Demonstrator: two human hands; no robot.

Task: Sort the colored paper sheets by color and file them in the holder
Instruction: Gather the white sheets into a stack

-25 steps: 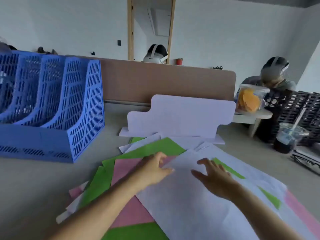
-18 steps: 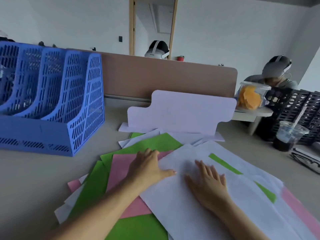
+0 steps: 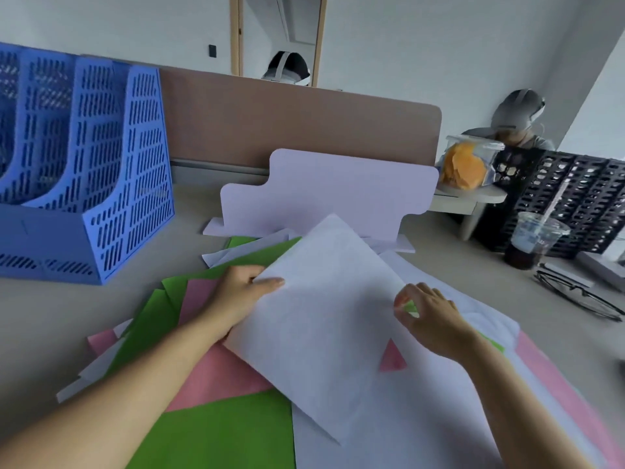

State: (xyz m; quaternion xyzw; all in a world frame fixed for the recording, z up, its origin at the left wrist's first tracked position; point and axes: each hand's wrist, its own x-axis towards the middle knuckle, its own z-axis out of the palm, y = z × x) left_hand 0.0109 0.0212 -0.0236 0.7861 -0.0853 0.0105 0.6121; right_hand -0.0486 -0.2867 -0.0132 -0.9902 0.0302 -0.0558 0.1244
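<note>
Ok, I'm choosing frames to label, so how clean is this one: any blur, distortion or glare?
Head view: wide-angle lens bows the blue holder and wall; the bottom edge looks smeared; the white sheet, left hand and right hand at centre are sharper; light soft and even, no glare.

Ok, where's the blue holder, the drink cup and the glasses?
blue holder [image 3: 135,198], head view, on its slotted right side wall
drink cup [image 3: 534,242], head view, on its clear side
glasses [image 3: 580,294], head view, on the dark frame's middle

White walls [image 3: 422,45], wood-framed doorway [image 3: 235,32], tan desk divider [image 3: 304,123], pale grey desktop [image 3: 61,316], small white side table [image 3: 473,199]
</note>
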